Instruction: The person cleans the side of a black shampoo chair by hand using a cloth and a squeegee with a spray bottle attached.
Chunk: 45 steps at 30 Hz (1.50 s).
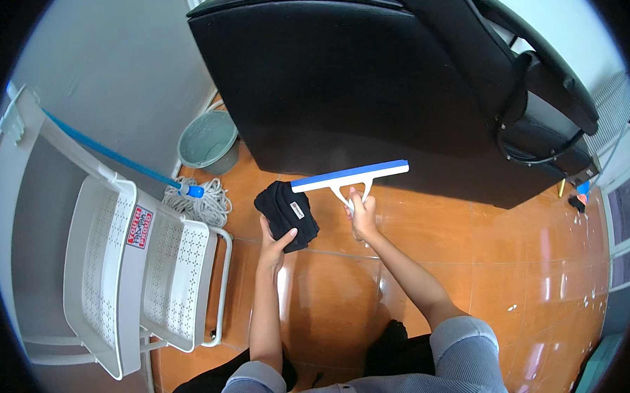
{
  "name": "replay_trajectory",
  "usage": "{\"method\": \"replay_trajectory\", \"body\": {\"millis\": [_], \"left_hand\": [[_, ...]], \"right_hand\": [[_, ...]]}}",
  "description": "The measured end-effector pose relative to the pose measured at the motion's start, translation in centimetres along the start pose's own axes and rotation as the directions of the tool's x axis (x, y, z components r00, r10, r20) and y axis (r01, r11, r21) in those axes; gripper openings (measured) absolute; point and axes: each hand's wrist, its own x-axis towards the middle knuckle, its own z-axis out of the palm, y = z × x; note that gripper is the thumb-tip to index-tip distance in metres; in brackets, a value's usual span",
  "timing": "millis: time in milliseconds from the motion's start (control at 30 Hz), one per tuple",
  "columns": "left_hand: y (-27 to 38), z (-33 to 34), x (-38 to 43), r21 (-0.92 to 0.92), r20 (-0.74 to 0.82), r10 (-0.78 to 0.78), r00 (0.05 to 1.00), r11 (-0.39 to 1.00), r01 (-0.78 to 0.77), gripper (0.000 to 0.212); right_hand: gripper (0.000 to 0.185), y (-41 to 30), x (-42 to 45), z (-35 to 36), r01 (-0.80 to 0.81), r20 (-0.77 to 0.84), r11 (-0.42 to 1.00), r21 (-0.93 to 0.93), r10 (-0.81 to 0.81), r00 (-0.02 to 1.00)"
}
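My left hand [276,241] grips a folded black cloth [287,214] with a small white label on it. In my right hand [362,215] is the handle of a squeegee [351,176], white with a blue blade edge. The squeegee is held up with its blade across the top, and its left end comes close to the cloth's upper right corner; whether they touch I cannot tell. Beyond both hands stands a large piece of furniture covered in black leather-like material [352,89].
On the left is a white trolley with perforated baskets [130,310]. A string mop [202,204] with a blue handle [113,152] lies behind it, beside a grey-green bucket [209,143]. Shiny orange floor tiles [430,291] bear white scraps at right, near a small blue object [582,188].
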Motion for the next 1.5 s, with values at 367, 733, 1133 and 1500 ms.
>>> {"method": "replay_trajectory", "body": {"millis": [367,733,1133,1500], "left_hand": [[-4.4,5.1,2.3,-0.154,0.192,-0.134,0.972,0.974,0.165,0.079],[-7.2,9.2,2.9,-0.198,0.286,-0.249,0.925,0.930,0.311,0.074],[-7.8,9.2,1.8,-0.135,0.264,-0.323,0.909,0.920,0.367,0.076],[-4.9,4.9,2.1,-0.169,0.130,-0.217,0.967,0.956,0.238,0.069]], "right_hand": [[0.038,-2.6,-2.0,-9.2,0.030,-0.181,0.995,-0.097,-0.047,0.982],[0.039,-6.4,-5.9,-16.4,0.065,-0.338,0.986,-0.156,-0.115,0.934],[0.040,-6.0,-7.7,-18.2,0.184,-0.495,0.980,-0.073,-0.196,0.846],[0.043,-2.0,-5.3,-10.8,0.069,-0.282,0.984,-0.162,-0.113,0.953]]}}
